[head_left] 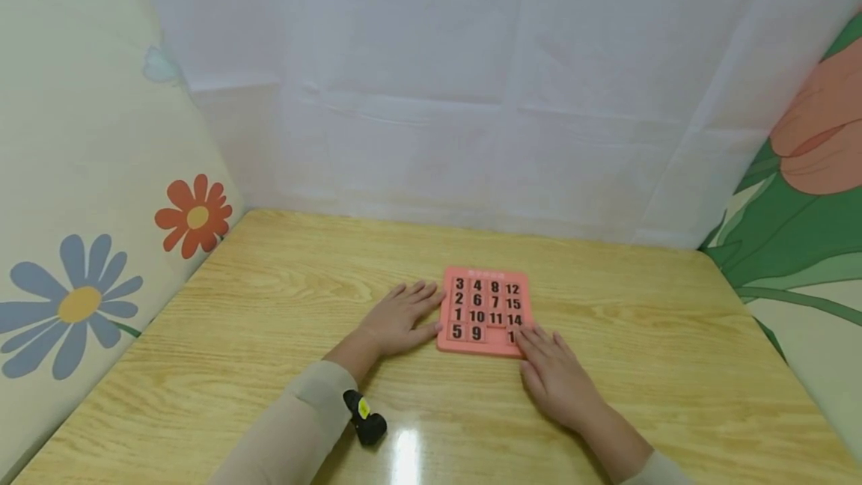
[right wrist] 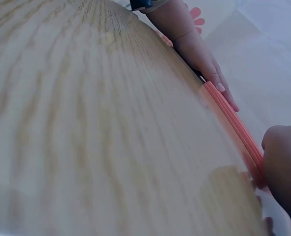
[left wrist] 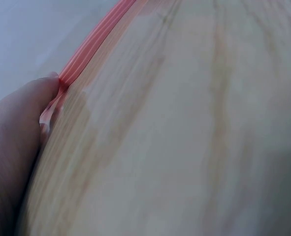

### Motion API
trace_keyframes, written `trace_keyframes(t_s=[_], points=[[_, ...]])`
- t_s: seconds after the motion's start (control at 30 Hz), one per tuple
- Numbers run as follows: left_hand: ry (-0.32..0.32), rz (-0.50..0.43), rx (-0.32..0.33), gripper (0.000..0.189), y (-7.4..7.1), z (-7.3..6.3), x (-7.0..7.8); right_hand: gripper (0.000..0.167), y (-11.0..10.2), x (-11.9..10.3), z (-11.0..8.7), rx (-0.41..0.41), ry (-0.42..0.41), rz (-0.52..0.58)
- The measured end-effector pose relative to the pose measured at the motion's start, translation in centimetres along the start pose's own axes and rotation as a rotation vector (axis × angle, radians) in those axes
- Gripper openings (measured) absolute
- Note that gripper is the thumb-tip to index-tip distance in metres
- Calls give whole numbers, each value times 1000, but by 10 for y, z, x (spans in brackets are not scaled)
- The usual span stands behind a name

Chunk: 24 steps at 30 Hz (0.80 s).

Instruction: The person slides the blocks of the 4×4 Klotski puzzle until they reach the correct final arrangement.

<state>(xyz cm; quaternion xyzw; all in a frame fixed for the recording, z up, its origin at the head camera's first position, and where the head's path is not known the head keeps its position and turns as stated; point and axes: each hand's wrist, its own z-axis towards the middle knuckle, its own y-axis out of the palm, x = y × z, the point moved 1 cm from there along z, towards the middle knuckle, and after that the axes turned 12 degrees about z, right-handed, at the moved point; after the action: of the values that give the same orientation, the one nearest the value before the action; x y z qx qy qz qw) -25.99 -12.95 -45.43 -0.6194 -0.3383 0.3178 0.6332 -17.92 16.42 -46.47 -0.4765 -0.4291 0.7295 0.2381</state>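
A pink number sliding puzzle [head_left: 469,309] lies flat on the wooden table, black numerals on its square tiles. Its bottom row shows 5, 9, a vacant slot, then a tile partly hidden by fingers. My left hand [head_left: 397,320] rests at the puzzle's left side, fingers extended, thumb at the frame's lower left. In the left wrist view that thumb meets the pink edge [left wrist: 93,44]. Fingertips of my right hand [head_left: 559,380] lie over the lower right tile, fingers fairly straight. The right wrist view shows the puzzle's side [right wrist: 236,125] between both hands.
A black device with a yellow label [head_left: 364,414] is at my left sleeve cuff [head_left: 323,395]. White cloth [head_left: 471,96] hangs behind the table [head_left: 303,260]. Flower-printed panels stand on the left [head_left: 81,133] and right [head_left: 815,245].
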Motion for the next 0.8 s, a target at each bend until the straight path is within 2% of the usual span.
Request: trace_keyframes(t_s=[0.8], points=[[-5, 3, 1, 66, 2, -2, 0, 47, 4, -9, 4, -51, -5, 34]])
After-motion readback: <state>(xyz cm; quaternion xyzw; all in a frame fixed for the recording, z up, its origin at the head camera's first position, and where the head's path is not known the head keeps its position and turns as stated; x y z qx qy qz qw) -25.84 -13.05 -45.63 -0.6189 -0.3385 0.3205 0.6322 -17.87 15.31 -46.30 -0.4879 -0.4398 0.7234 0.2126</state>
